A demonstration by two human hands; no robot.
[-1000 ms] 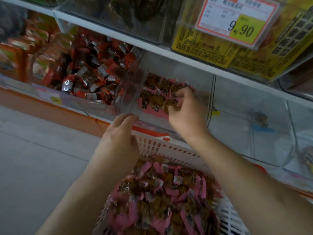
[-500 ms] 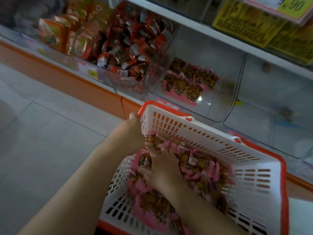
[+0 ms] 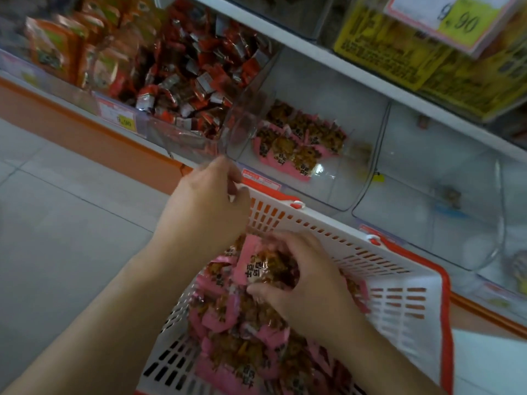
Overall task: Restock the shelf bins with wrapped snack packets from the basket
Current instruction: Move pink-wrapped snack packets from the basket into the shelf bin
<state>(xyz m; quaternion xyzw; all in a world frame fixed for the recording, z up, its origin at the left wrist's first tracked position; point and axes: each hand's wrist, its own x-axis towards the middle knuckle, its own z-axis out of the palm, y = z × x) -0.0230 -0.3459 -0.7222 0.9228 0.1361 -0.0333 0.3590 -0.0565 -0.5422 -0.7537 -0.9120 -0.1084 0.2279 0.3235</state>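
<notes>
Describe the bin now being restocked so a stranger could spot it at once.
Start at the lower shelf above the white basket. The bin is the clear curved one directly behind the basket's far rim. Unlike the bin of red packets beside it, it holds only a small cluster of pink packets.

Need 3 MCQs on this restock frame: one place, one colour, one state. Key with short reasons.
1. Where is the right hand?
A. inside the basket
B. in the clear bin
C. on the floor

2. What colour are the snack packets in the basket?
A. green
B. pink
C. blue

3. What is the left hand doing?
A. hanging idle
B. holding a price tag
C. gripping the basket's rim

Key:
1 A: it is down among the packets, within the slotted white walls.
2 B: pink wrappers over brown contents.
3 C: its fingers curl at the basket's top corner.
</notes>
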